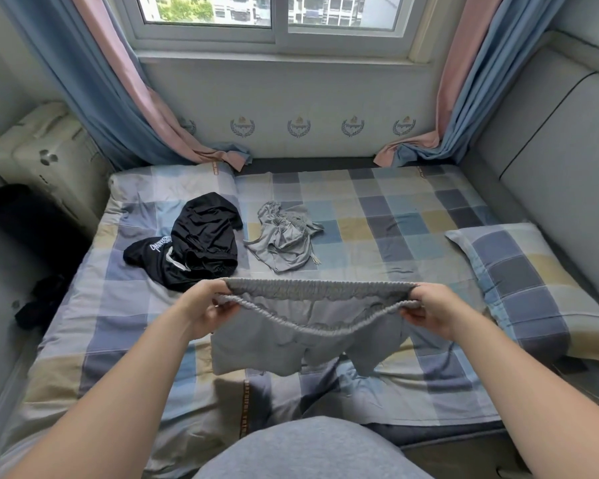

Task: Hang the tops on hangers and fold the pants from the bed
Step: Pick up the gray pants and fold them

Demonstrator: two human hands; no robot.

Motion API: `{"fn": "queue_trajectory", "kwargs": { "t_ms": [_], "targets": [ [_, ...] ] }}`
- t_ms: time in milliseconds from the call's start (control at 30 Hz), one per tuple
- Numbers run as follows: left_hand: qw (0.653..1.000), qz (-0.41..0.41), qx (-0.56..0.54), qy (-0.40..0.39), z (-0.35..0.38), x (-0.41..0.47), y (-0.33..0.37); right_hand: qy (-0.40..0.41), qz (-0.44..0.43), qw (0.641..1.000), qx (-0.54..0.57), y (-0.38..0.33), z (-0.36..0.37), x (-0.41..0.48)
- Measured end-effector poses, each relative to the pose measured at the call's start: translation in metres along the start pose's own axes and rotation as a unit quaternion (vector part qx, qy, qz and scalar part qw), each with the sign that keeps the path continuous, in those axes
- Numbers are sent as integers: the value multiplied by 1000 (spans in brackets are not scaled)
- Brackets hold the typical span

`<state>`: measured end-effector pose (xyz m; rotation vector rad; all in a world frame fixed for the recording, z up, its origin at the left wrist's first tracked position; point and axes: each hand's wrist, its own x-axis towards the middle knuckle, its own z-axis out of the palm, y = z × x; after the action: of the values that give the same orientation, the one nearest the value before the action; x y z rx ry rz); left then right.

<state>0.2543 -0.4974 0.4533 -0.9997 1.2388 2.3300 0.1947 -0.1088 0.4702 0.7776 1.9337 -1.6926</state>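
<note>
A person holds a pair of gray shorts (pixel 305 344) above a checked bed (pixel 395 216), the left hand (pixel 210 307) and right hand (pixel 429 311) each gripping one end of the stretched elastic waistband, the legs hanging free just over the sheet. The folding step looks to be in hand: the garment is spread and squared but no fold has been made. The next move probably calls for laying it flat or bringing the two ends together so one leg lies over the other. Farther up the bed, a black garment (pixel 196 240) and a crumpled gray garment (pixel 284 238) wait near each other; whether either is a top or pants is hard to tell. No hangers are in view. A dark heap at the left edge (pixel 40 302) cannot be made out.
</note>
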Motion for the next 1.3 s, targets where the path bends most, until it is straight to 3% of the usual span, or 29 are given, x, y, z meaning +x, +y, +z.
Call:
{"fn": "queue_trajectory", "kwargs": {
  "t_ms": [100,233,300,433,533,633,767,900,1100,1200,1300],
  "targets": [
    [997,42,-65,-9,-2,0,0,-48,-16,994,94,-6,-3,-5],
    [989,119,-66,-52,-1,-1,-1,-117,-60,981,142,-12,-10,-12],
    [986,165,-20,-19,2,0,-4,-121,-89,979,141,-13,-11,-13],
    [928,293,206,103,5,-1,-9,-51,-186,980,57,-12,-11,-12],
    [909,319,243,113,3,-1,-8,6,-250,968,-31,-13,-14,-11],
    [886,345,284,121,1,0,-4,64,-317,931,-169,-13,-20,-13],
    [822,386,386,164,-1,-4,2,125,-378,872,-283,-11,-25,-20],
    [861,366,335,111,11,-15,8,106,-379,875,-282,-12,-25,-27],
    [898,301,291,136,25,-17,9,138,-346,890,-262,-19,-17,-30],
    [948,194,180,177,38,-18,5,148,-313,912,-221,-22,-8,-31],
    [990,72,35,118,52,-23,2,112,-245,958,-95,-25,7,-34]
  ]
}}
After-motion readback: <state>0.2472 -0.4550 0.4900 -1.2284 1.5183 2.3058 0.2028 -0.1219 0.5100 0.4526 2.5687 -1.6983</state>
